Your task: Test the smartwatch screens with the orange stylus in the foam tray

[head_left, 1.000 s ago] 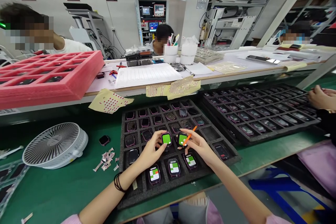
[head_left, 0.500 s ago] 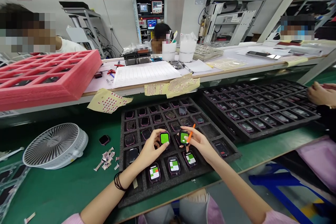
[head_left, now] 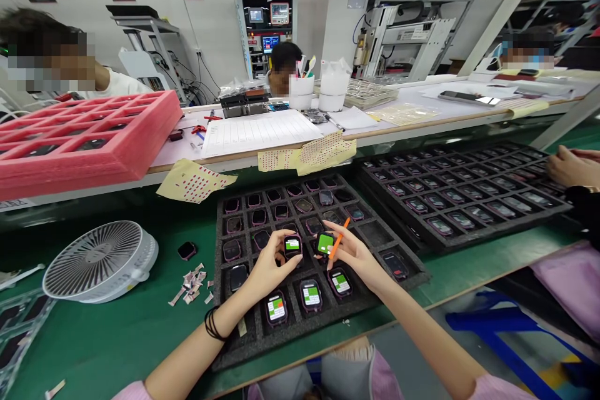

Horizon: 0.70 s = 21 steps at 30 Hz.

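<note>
left hand (head_left: pixel 270 270) pinching smartwatch (head_left: pixel 293 245), right hand (head_left: pixel 356 257) half-closed on orange pen (head_left: pixel 338 239), fingertips (head_left: pixel 330 265) touching second smartwatch (head_left: pixel 324 243), over black foam tray (head_left: pixel 225 350), fan (head_left: pixel 99 261) at 9 o'clock

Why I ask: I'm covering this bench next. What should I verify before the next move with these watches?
Left hand grips a smartwatch, screen lit: ok.
Right hand grips a second smartwatch, screen lit: ok.
Orange stylus held in that same hand: ok; whether its tip touches the watch: cannot tell.
Front-row watches seated in the black foam tray, screens lit: ok.
Screen readouts legible: too small to read, cannot tell.
Loose watch lying on the green mat, outside the tray: not ok.
</note>
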Each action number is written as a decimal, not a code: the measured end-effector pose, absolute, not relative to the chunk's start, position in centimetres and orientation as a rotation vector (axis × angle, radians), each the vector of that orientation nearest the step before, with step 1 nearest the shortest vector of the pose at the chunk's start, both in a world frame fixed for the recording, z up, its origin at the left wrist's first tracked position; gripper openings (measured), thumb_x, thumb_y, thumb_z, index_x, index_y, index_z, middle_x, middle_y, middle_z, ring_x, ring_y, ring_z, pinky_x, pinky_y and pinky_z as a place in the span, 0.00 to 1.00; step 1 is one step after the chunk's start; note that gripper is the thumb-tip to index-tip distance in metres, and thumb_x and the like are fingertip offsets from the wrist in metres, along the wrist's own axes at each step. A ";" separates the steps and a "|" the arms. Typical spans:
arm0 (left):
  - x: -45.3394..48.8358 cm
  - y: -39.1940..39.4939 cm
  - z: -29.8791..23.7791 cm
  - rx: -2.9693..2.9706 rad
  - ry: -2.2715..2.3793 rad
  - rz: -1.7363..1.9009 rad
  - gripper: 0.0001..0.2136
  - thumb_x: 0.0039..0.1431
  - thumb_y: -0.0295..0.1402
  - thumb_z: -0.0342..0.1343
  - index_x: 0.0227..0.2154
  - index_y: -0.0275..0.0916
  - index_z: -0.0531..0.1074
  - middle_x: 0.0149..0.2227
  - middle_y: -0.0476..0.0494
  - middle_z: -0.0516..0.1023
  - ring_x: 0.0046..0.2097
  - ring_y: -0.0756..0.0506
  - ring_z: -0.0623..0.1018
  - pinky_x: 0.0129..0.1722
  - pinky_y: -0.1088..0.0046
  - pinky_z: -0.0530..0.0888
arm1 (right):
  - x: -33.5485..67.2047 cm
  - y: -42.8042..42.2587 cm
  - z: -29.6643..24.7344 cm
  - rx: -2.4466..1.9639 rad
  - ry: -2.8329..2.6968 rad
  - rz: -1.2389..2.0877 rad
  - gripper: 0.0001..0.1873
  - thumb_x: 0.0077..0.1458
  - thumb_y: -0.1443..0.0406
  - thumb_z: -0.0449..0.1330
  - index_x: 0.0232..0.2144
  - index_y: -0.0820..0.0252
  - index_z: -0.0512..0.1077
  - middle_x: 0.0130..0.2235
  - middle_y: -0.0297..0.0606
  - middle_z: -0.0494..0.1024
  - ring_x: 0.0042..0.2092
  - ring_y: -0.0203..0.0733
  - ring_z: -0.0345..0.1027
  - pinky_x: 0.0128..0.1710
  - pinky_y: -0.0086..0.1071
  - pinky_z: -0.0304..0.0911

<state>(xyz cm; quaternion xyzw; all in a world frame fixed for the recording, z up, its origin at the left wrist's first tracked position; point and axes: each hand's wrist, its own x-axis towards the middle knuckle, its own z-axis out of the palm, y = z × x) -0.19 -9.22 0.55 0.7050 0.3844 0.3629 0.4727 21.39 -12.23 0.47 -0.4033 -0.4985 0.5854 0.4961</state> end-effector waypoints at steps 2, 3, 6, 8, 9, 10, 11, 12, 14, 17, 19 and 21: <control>-0.2 -9.2 0.5 1.726 0.942 0.887 0.17 0.56 0.32 0.54 0.47 0.40 0.60 0.45 0.41 0.69 0.42 0.47 0.72 0.32 0.76 0.69 | 21.4 -12.1 0.4 -0.973 -1.174 1.397 0.28 0.53 0.61 0.60 0.55 0.52 0.60 0.46 0.41 0.70 0.31 0.35 0.70 0.29 0.31 0.70; -0.2 -9.2 0.5 1.727 0.941 0.887 0.17 0.56 0.32 0.54 0.47 0.40 0.60 0.45 0.41 0.69 0.42 0.47 0.72 0.32 0.76 0.69 | 21.4 -12.1 0.3 -0.980 -1.159 1.385 0.28 0.52 0.61 0.61 0.55 0.52 0.61 0.45 0.41 0.70 0.32 0.36 0.70 0.27 0.30 0.69; -0.2 -9.2 0.5 1.725 0.945 0.889 0.16 0.56 0.31 0.54 0.47 0.40 0.60 0.46 0.41 0.68 0.43 0.46 0.71 0.32 0.76 0.68 | 21.4 -12.1 0.3 -1.021 -1.139 1.356 0.29 0.49 0.62 0.63 0.54 0.52 0.63 0.43 0.40 0.71 0.30 0.35 0.69 0.26 0.29 0.68; -0.2 -9.2 0.5 1.722 0.951 0.889 0.16 0.55 0.31 0.54 0.47 0.40 0.60 0.46 0.40 0.68 0.42 0.46 0.71 0.32 0.76 0.68 | 21.4 -12.1 0.3 -1.031 -1.143 1.353 0.29 0.49 0.62 0.64 0.53 0.52 0.63 0.43 0.39 0.72 0.29 0.34 0.68 0.25 0.29 0.68; -0.2 -9.2 0.5 1.720 0.953 0.888 0.16 0.55 0.31 0.54 0.47 0.39 0.60 0.45 0.41 0.68 0.42 0.47 0.71 0.32 0.76 0.68 | 21.4 -12.1 0.3 -1.025 -1.145 1.358 0.28 0.49 0.62 0.63 0.53 0.52 0.63 0.43 0.40 0.72 0.29 0.34 0.68 0.25 0.29 0.68; -0.2 -9.2 0.6 1.719 0.954 0.886 0.16 0.56 0.31 0.54 0.47 0.39 0.59 0.45 0.41 0.68 0.42 0.47 0.71 0.32 0.76 0.68 | 21.4 -12.1 0.2 -1.010 -1.145 1.365 0.28 0.50 0.61 0.62 0.54 0.53 0.63 0.44 0.41 0.72 0.30 0.35 0.68 0.25 0.29 0.69; -0.2 -9.2 0.6 1.718 0.954 0.884 0.16 0.56 0.31 0.54 0.47 0.39 0.59 0.45 0.41 0.68 0.42 0.47 0.71 0.32 0.76 0.68 | 21.4 -12.1 0.2 -0.990 -1.146 1.373 0.27 0.51 0.61 0.61 0.54 0.53 0.63 0.45 0.42 0.71 0.31 0.36 0.69 0.25 0.30 0.69; -0.2 -9.2 0.5 1.717 0.953 0.882 0.16 0.56 0.32 0.54 0.47 0.40 0.59 0.45 0.41 0.68 0.42 0.47 0.71 0.32 0.76 0.68 | 21.4 -12.1 0.2 -0.968 -1.147 1.381 0.26 0.52 0.61 0.60 0.54 0.53 0.62 0.45 0.42 0.71 0.31 0.37 0.69 0.25 0.30 0.69; -0.2 -9.2 0.5 1.713 0.951 0.880 0.16 0.56 0.32 0.54 0.47 0.40 0.59 0.46 0.40 0.68 0.42 0.47 0.71 0.32 0.76 0.68 | 21.4 -12.2 0.2 -0.936 -1.163 1.396 0.27 0.53 0.61 0.59 0.55 0.52 0.61 0.46 0.42 0.70 0.30 0.36 0.69 0.27 0.32 0.70; -0.2 -9.2 0.5 1.707 0.952 0.883 0.16 0.56 0.31 0.54 0.47 0.40 0.59 0.47 0.40 0.68 0.43 0.46 0.71 0.32 0.76 0.68 | 21.3 -12.3 0.5 -0.941 -1.206 1.412 0.29 0.52 0.62 0.61 0.56 0.49 0.60 0.46 0.40 0.69 0.28 0.33 0.70 0.32 0.35 0.71; -0.2 -9.2 0.5 1.704 0.954 0.884 0.16 0.55 0.31 0.54 0.47 0.40 0.59 0.47 0.40 0.68 0.43 0.46 0.71 0.32 0.76 0.68 | 21.3 -12.4 0.6 -0.958 -1.217 1.413 0.30 0.52 0.63 0.61 0.57 0.49 0.59 0.47 0.39 0.68 0.27 0.32 0.70 0.34 0.36 0.71; -0.2 -9.2 0.5 1.701 0.956 0.885 0.16 0.55 0.30 0.54 0.47 0.40 0.59 0.47 0.40 0.68 0.44 0.46 0.71 0.32 0.76 0.68 | 21.3 -12.4 0.6 -0.949 -1.211 1.415 0.30 0.53 0.62 0.61 0.57 0.48 0.59 0.47 0.40 0.68 0.27 0.32 0.70 0.34 0.36 0.71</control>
